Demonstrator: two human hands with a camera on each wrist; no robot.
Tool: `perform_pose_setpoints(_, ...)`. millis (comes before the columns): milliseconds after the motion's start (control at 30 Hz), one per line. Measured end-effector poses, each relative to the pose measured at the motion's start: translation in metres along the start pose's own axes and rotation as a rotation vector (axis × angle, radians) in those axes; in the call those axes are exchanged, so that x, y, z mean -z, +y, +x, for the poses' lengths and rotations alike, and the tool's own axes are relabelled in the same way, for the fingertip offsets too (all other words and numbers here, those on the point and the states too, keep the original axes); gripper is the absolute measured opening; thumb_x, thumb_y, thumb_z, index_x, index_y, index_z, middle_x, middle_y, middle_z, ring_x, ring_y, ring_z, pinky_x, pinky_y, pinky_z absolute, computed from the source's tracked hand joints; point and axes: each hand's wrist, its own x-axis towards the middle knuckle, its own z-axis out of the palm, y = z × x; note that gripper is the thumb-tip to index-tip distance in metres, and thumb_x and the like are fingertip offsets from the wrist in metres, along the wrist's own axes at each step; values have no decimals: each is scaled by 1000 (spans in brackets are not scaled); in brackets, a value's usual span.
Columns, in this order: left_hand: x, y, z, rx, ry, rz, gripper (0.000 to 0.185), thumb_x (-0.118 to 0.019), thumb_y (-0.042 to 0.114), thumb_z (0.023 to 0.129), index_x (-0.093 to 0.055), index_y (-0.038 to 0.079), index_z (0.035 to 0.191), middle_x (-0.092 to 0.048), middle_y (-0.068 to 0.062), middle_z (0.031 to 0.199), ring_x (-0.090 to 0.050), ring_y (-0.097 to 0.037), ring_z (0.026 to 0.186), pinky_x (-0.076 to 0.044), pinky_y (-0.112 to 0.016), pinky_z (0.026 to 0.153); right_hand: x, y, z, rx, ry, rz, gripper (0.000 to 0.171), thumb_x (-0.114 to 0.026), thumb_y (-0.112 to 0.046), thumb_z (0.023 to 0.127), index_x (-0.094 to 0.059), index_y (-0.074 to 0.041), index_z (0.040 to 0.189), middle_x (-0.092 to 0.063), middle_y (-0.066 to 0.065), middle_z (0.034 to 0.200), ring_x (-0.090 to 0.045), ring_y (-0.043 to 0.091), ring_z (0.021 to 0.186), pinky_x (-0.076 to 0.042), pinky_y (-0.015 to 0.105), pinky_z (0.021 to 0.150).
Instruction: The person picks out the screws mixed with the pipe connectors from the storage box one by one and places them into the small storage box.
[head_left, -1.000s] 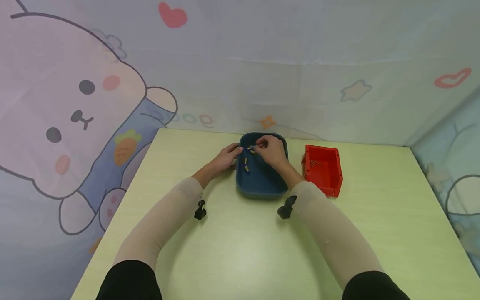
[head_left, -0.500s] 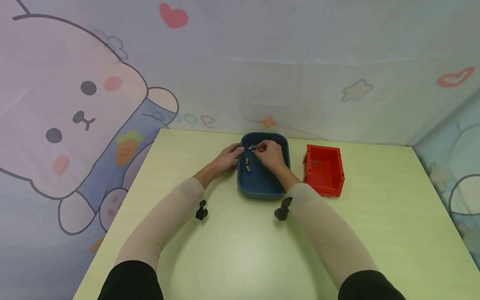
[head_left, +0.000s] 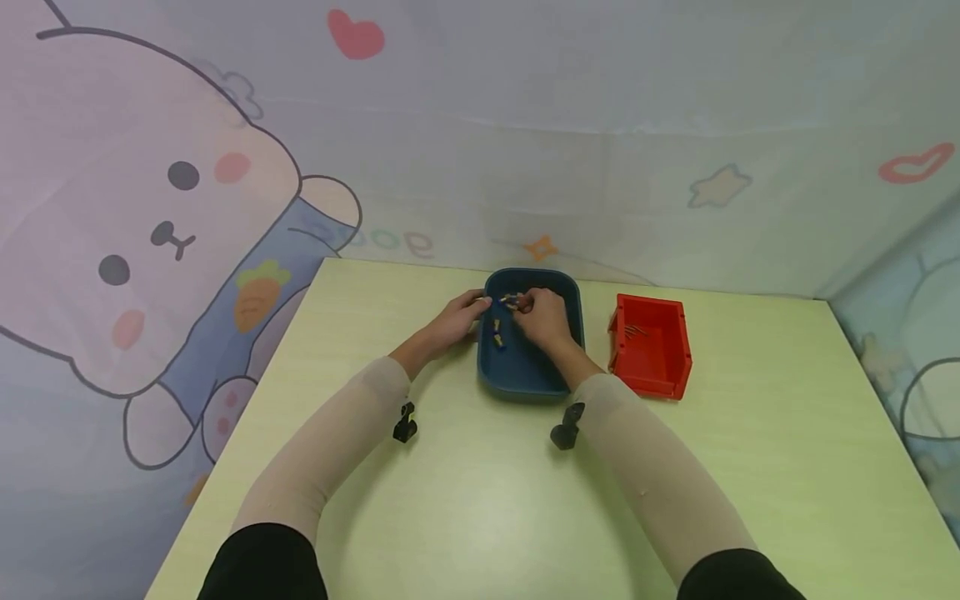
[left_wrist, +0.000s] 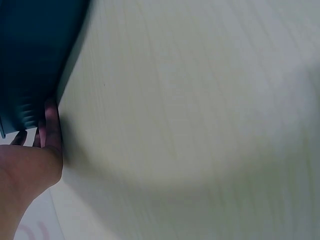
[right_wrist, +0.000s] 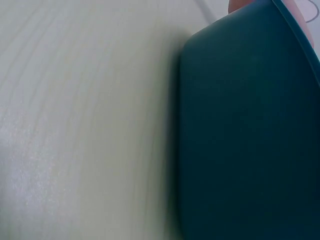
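Note:
A dark blue tray stands near the table's back edge. My left hand grips its left side, thumb at the rim and the other fingers along the outer wall; in the left wrist view those fingers reach against the tray's side. My right hand is inside the tray, fingers curled, thumb and fingertips pinching at a small blue-and-yellow piece, partly hidden by the hand. Another small blue-and-yellow piece lies nearer the tray's left wall. The right wrist view has only the tray's outer wall large.
To the right of the tray stands a red bin with several thin brass-coloured pieces at its left. A pale wood-grain table carries both. Behind it hangs a printed cloth.
My right hand has drawn back slightly toward me inside the tray, its fingers still at the small pieces. The left hand keeps its grip on the tray's side.

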Motion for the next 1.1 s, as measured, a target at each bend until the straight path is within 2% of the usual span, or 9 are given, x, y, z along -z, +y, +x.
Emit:
perform_pose_setpoints(400, 0, -1, -2, -16, -9, 10, 57, -47, 39, 115, -37, 14, 164, -44, -12, 162, -42, -31, 151, -48, -51, 112, 0, 3, 0, 22, -26, -67, 18, -78, -11, 92, -74, 3, 101, -72, 16, 95, -67, 32, 93, -54, 45, 89)
perform_pose_setpoints(700, 1, -2, -1, -20, -17, -2, 57, -48, 39, 115, -37, 13, 164, -44, -12, 162, -41, -31, 151, -46, -51, 114, -1, 4, 1, 12, -55, -107, 18, -74, -7, 88, -73, 2, 103, -69, 16, 97, -64, 34, 97, -53, 46, 93)
perform_pose_setpoints(1100, 1, -1, -2, -17, -29, -6, 58, -47, 38, 115, -34, 12, 165, -45, -13, 161, -41, -30, 151, -47, -50, 113, -1, 6, 1, 21, -69, -114, 12, -69, -3, 90, -73, 2, 100, -69, 15, 93, -64, 34, 95, -53, 46, 91)
